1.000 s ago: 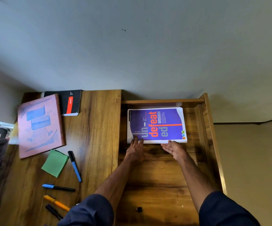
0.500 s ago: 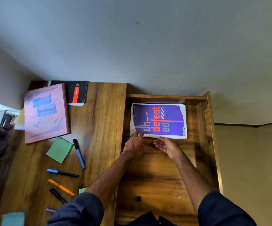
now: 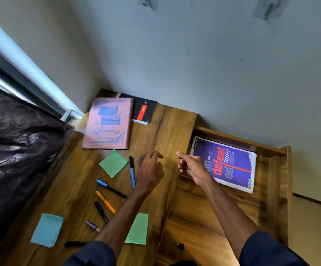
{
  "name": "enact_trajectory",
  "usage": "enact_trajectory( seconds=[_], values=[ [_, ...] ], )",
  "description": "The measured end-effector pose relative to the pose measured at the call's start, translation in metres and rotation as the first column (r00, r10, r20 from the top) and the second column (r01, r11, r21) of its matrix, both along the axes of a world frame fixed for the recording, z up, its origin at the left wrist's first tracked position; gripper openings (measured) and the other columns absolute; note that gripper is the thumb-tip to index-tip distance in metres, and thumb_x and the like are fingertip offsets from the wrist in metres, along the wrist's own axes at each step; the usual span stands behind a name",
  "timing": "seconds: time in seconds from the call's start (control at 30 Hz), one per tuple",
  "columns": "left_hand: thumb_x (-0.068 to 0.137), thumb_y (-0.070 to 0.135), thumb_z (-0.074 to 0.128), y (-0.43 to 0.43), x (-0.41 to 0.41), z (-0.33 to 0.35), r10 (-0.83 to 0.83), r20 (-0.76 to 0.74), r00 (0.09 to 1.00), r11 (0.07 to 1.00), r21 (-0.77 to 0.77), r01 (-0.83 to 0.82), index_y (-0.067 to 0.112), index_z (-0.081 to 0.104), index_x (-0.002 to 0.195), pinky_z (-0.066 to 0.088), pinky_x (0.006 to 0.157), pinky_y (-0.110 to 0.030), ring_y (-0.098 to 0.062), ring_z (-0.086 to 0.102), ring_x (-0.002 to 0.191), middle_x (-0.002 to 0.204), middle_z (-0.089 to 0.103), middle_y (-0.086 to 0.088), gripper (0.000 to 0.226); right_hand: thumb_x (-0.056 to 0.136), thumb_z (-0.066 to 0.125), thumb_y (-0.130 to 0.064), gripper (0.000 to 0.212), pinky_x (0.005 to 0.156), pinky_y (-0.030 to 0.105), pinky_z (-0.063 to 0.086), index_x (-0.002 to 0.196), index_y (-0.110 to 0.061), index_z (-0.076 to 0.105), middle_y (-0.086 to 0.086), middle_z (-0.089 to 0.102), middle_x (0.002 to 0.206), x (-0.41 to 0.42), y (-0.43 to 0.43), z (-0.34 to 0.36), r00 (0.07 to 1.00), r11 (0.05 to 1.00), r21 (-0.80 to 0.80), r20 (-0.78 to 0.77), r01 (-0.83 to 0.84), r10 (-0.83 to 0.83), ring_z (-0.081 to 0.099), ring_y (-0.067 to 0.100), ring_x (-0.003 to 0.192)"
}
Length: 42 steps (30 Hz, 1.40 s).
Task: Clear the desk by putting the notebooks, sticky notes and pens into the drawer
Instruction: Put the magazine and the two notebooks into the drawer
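Observation:
A purple notebook (image 3: pixel 230 162) lies in the open wooden drawer (image 3: pixel 271 181) at the right. On the desk (image 3: pixel 73 189) lie a pink notebook (image 3: pixel 108 123), a black notebook (image 3: pixel 143 110), green sticky notes (image 3: pixel 113 163), a second green pad (image 3: pixel 137 228), a light blue pad (image 3: pixel 47 229) and several pens, among them a blue pen (image 3: pixel 131 170) and an orange pen (image 3: pixel 105 201). My left hand (image 3: pixel 150 171) hovers over the desk beside the blue pen, fingers loosely curled, holding nothing. My right hand (image 3: pixel 191 167) hangs above the drawer's left edge, empty.
A dark glossy cushion (image 3: pixel 15 143) borders the desk on the left. A grey wall stands behind the desk and drawer. A small dark knob (image 3: pixel 180 246) sits at the drawer's near end.
Both hands have let go of the purple notebook and moved left out of the drawer, the left one over the desk. The view has swung left and down.

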<state>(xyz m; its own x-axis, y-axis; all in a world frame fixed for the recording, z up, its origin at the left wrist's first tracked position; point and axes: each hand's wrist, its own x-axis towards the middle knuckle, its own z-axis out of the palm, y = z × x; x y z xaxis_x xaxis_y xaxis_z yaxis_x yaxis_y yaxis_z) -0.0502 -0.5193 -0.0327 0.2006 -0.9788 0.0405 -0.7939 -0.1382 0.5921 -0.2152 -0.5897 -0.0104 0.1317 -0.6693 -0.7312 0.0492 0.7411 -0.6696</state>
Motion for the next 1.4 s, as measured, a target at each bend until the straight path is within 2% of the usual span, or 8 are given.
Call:
enact_trajectory(
  seconds=[0.13,0.27,0.43,0.77,0.93,1.1,1.27,1.4],
  values=[
    [0.095,0.016,0.056,-0.001,0.055,0.006,0.232,0.027,0.972,0.972,0.023,-0.233,0.014,0.066,0.104,0.042,0.068,-0.029,-0.026,0.064,0.091,0.107,0.066,-0.007,0.014,0.09,0.074,-0.028,0.019,0.05,0.024,0.051,0.091,-0.01,0.071,0.004,0.07,0.076,0.058,-0.003,0.004,0.979,0.979,-0.056,-0.068,-0.194,0.19,0.064,0.012,0.059],
    [0.084,0.015,0.06,-0.014,0.132,-0.01,0.428,0.067,0.901,0.904,-0.015,-0.428,0.009,0.065,0.104,0.051,0.085,-0.043,-0.035,0.06,0.102,0.106,0.065,-0.013,0.021,0.092,0.069,-0.016,0.008,0.05,0.023,0.05,0.092,-0.009,0.073,0.009,0.075,0.087,0.108,-0.004,0.003,0.928,0.93,-0.094,-0.154,-0.355,0.339,0.065,0.013,0.063],
    [0.075,0.048,0.081,-0.048,0.226,-0.014,0.59,0.223,0.776,0.744,0.226,-0.629,0.002,0.041,0.137,0.044,0.103,-0.048,-0.039,0.041,0.129,0.139,0.044,-0.02,0.087,0.091,0.069,-0.015,0.012,0.052,0.025,0.052,0.096,-0.006,0.075,0.011,0.078,0.09,0.144,-0.004,-0.001,0.889,0.896,-0.118,-0.235,-0.429,0.394,0.067,0.012,0.066],
    [0.06,0.059,0.09,-0.08,0.286,-0.007,0.588,0.146,0.796,0.59,0.595,-0.546,-0.005,0.006,0.156,0.024,0.121,-0.05,-0.042,0.021,0.151,0.163,0.019,-0.027,0.142,0.094,0.068,-0.017,0.012,0.056,0.025,0.056,0.099,-0.009,0.074,0.01,0.079,0.093,0.157,-0.005,0.004,0.864,0.881,-0.112,-0.288,-0.459,0.413,0.072,0.013,0.073],
    [0.075,0.056,0.082,-0.084,0.302,-0.005,0.705,-0.119,0.699,0.606,0.613,-0.506,-0.001,0.017,0.157,0.03,0.12,-0.045,-0.037,0.031,0.148,0.163,0.026,-0.019,0.119,0.095,0.068,-0.017,0.012,0.058,0.025,0.057,0.101,-0.01,0.074,0.007,0.08,0.091,0.15,-0.005,0.008,0.862,0.88,-0.109,-0.287,-0.463,0.418,0.072,0.013,0.074],
    [0.083,0.05,0.077,-0.084,0.306,0.016,0.598,-0.465,0.653,0.799,0.419,-0.432,-0.003,0.068,0.102,0.057,0.06,-0.032,-0.025,0.064,0.078,0.096,0.068,-0.012,0.057,0.096,0.067,-0.014,0.012,0.057,0.025,0.056,0.103,-0.007,0.073,0.011,0.079,0.094,0.143,-0.007,0.019,0.9,0.909,-0.114,-0.233,-0.401,0.367,0.072,0.016,0.075],
    [0.094,0.042,0.068,-0.077,0.266,0.107,0.264,-0.191,0.945,0.964,0.029,-0.263,0.015,0.066,0.072,0.029,0.04,-0.014,-0.005,0.048,0.045,0.051,0.05,0.011,0.035,0.093,0.071,-0.012,0.018,0.057,0.027,0.056,0.109,-0.005,0.072,0.012,0.078,0.091,0.129,-0.011,0.038,0.941,0.903,-0.289,-0.213,-0.318,0.264,0.07,0.015,0.073],
    [0.094,0.038,0.069,-0.071,0.24,0.177,-0.003,-0.127,0.992,0.998,-0.058,-0.004,0.03,0.056,0.062,0.033,0.042,-0.013,0.0,0.052,0.044,0.045,0.049,0.015,0.035,0.08,0.084,-0.027,0.046,0.075,0.027,0.056,0.121,-0.019,0.063,-0.001,0.071,0.109,0.112,-0.034,0.059,0.917,0.758,-0.59,-0.399,-0.278,0.026,0.067,0.014,0.094]
  ],
)
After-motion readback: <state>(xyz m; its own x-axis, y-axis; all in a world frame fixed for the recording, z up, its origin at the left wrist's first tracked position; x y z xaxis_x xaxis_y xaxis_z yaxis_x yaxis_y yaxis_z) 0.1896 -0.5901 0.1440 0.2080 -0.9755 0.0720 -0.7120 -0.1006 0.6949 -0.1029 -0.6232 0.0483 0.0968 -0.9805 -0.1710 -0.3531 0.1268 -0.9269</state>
